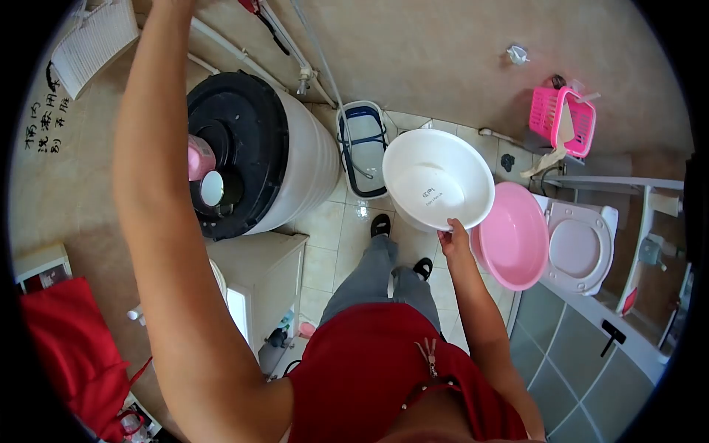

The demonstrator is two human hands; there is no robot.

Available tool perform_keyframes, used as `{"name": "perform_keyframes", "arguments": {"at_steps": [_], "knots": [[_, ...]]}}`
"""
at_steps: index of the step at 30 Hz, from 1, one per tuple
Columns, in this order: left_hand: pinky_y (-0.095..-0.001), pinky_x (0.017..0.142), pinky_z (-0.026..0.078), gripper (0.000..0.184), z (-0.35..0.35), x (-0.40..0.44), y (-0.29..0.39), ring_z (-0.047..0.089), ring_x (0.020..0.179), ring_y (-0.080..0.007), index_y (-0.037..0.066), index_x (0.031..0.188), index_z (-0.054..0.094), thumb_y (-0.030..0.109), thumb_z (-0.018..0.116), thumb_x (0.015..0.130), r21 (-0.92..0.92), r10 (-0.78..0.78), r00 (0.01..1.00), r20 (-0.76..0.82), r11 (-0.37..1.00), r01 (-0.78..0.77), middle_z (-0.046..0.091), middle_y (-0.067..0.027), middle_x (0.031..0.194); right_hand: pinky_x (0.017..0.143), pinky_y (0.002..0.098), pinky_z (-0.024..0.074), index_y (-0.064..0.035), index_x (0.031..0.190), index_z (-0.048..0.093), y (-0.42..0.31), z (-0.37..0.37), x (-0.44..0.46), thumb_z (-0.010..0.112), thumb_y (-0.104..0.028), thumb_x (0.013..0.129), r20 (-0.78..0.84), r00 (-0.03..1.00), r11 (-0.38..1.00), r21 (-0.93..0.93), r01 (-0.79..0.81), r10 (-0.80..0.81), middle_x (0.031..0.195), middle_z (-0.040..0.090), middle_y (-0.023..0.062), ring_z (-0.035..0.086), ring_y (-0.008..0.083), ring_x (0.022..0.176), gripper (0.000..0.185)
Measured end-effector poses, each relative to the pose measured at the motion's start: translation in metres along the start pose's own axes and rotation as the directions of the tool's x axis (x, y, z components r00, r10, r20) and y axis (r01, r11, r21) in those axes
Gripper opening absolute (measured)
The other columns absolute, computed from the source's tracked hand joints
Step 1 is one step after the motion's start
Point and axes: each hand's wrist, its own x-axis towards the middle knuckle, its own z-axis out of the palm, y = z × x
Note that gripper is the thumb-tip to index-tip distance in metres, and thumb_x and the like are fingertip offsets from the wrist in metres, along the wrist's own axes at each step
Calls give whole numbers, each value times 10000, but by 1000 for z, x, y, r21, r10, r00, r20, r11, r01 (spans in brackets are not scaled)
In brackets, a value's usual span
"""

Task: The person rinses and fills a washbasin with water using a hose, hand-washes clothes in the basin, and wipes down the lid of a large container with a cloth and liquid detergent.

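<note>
Up top, left arm cut off

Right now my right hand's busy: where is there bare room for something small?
Bare floor lies between barrel and shoes, with less to their right. Crowded: the barrel's lid, with cup and pink container; around pink basin and toilet.

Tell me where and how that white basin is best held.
Probably by the near rim of the white basin, from the person's side: the right hand grips there, thumb over the edge. The wide, open mouth leaves that lip reachable, while the pink basin crowds the right side.
</note>
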Motion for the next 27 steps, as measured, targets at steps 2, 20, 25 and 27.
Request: {"name": "perform_keyframes", "arguments": {"at_steps": [2, 20, 25, 27], "knots": [[-384, 697, 481, 147, 24, -69, -21, 571, 725, -240, 47, 901, 557, 173, 564, 826, 412, 278, 961, -6, 876, -251, 555, -100, 713, 641, 293, 502, -81, 992, 516, 4, -3, -6, 643, -146, 748, -24, 1000, 1000, -3, -3, 3, 851, 553, 62, 563, 196, 734, 282], [-444, 806, 453, 200, -59, -188, -299, 612, 992, -229, 141, 969, 692, 180, 537, 850, 282, -796, 538, 277, -468, -838, 654, -40, 1067, 636, 315, 509, -106, 1132, 460, 75, -44, 20, 621, -130, 743, -119, 989, 996, -12, -86, 84, 936, 564, 67, 577, 192, 791, 422], [-407, 571, 538, 215, -101, -299, -386, 653, 900, -227, 132, 997, 694, 172, 555, 838, 453, -901, 418, 118, -326, -830, 662, -27, 1048, 655, 299, 501, -72, 1139, 460, 86, -33, 29, 594, -119, 765, -112, 990, 995, -53, -90, 83, 951, 562, 82, 572, 183, 769, 400], [-394, 564, 535, 220, -115, -349, -416, 652, 894, -218, 122, 1008, 691, 168, 558, 839, 482, -936, 337, 104, -250, -840, 660, -19, 1053, 675, 303, 495, -62, 1147, 457, 86, -27, 30, 584, -118, 776, -103, 993, 994, -80, -71, 63, 957, 559, 86, 564, 179, 764, 396]]}}
